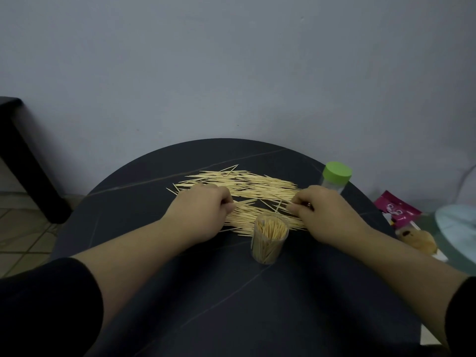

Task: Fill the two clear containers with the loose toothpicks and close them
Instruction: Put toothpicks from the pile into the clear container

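The left hand (206, 211) and the right hand (328, 213) are set apart from each other, both lowered onto the loose toothpicks (247, 184). Each hand has its fingers curled inward, with the fingertips pinching some sticks at the near edge of the pile. Black sleeves cover both upper forearms.

Between the two hands and a little nearer to the person stands the open container (269, 240), a clear upright cylinder without a lid, packed with toothpicks standing on end. The loose toothpicks lie in a wide, flat spread behind it, most of them running roughly left to right, with a few stray ones crossing at angles. Just behind the right hand, near the table's far right edge, stands the second container (334, 179), clear with a green lid on top; its contents cannot be made out.

All of this rests on a round table (180, 292) with a dark, matt top crossed by thin pale veins. Behind it rises a plain grey-blue wall (231, 73). At the left stands a piece of dark furniture (23, 161) on a tiled floor (23, 240). To the right of the table lie a pink packet (398, 210) and a pale blue object (458, 225).
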